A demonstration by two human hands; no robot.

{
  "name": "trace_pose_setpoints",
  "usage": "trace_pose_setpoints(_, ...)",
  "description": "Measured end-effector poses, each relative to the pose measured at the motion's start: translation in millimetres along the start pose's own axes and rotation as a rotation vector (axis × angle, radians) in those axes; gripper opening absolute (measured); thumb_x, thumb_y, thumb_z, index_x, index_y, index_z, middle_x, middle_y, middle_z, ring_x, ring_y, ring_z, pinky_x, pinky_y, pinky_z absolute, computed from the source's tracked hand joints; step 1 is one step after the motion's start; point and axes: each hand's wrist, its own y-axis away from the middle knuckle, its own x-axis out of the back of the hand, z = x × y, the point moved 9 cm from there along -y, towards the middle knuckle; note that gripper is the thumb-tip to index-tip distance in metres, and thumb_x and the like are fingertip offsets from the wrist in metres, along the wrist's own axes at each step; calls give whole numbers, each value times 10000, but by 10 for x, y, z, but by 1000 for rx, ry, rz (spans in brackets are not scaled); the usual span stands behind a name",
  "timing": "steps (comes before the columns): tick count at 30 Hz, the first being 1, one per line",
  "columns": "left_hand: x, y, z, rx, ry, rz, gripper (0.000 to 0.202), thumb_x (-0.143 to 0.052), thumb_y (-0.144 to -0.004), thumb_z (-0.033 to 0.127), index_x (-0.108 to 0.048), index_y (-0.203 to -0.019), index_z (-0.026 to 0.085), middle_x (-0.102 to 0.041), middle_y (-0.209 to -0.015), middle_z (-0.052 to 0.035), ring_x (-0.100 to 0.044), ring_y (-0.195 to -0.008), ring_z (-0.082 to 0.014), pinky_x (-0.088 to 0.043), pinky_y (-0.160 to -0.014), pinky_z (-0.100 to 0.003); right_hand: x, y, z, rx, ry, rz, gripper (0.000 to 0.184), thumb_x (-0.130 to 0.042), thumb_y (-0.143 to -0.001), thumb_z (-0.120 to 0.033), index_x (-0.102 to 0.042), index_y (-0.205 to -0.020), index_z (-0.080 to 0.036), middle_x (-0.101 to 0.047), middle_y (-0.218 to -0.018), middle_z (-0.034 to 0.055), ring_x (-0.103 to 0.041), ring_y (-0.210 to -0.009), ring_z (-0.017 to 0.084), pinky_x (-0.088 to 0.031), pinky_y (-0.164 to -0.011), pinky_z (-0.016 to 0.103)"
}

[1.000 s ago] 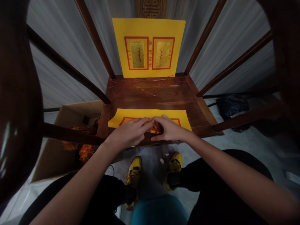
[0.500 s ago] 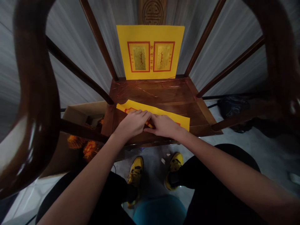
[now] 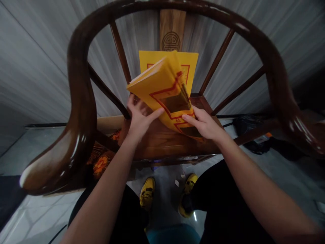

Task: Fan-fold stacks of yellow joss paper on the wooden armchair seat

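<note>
Raised over the wooden seat is a folded bundle of yellow joss paper (image 3: pixel 162 86) with red frames, dark foil panels and several white inner edges at its upper left. My right hand (image 3: pixel 201 123) grips its lower right side, thumb on the front face. At the lower left edge, my left hand (image 3: pixel 141 117) is open with fingers spread and slightly blurred. Its thumb tip overlaps the paper; I cannot tell if it presses on it. Behind the bundle, another yellow sheet (image 3: pixel 194 61) stands against the chair's back, largely covered.
The dark wooden chair (image 3: pixel 276 74) curves around my hands, its seat (image 3: pixel 152 147) beneath them. A cardboard box (image 3: pixel 109 122) with orange tinsel-like pompoms (image 3: pixel 101 165) stands at the left. A black plastic bag (image 3: pixel 250 130) lies on the floor at the right. White scraps (image 3: pixel 177 183) lie between my shoes.
The joss paper has come up off the seat and is tilted upright, folded. My hands have moved apart, the left opening at its left edge, the right holding its right side. The view has shifted.
</note>
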Motion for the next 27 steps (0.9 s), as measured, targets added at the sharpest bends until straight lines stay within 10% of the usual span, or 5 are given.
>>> trace_pose_setpoints(5,-325,69,15,96,451,-199,542,-912,-743,394,-713,-1181,147,-751,-1309,-153,-716,-1226,-344,-563,-1116,-520,-199,95,215,-90,-280,120,515,-615,-992,-613,-632,-1338,-232,-703,-1353,88,-651,-1258,305,-514,-1116,475)
trace_pose_setpoints(18,-248,164,550,-123,431,67,579,-983,-678,373,-664,-1126,191,-757,-1229,-109,-739,-1145,-307,-614,-1014,-422,-299,241,23,-127,-612,411,322,-695,-991,-500,-654,-1245,-308,-731,-1337,13,-695,-1235,250,-590,-1059,418)
trace_pose_setpoints(23,-233,106,340,-60,394,162,640,-966,-662,273,-595,-1180,221,-733,-1243,-86,-715,-1177,-300,-582,-1039,-419,-401,208,164,-239,-695,386,374,-775,-924,-496,-673,-1224,-297,-757,-1296,21,-721,-1187,266,-602,-1041,433)
trace_pose_setpoints(27,-393,82,-100,230,471,24,574,-894,-701,239,-597,-1193,216,-753,-1196,-81,-739,-1097,-313,-598,-972,-450,-594,212,476,-457,-843,343,424,-818,-862,-514,-674,-1179,-273,-786,-1215,53,-759,-1090,291,-637,-945,456)
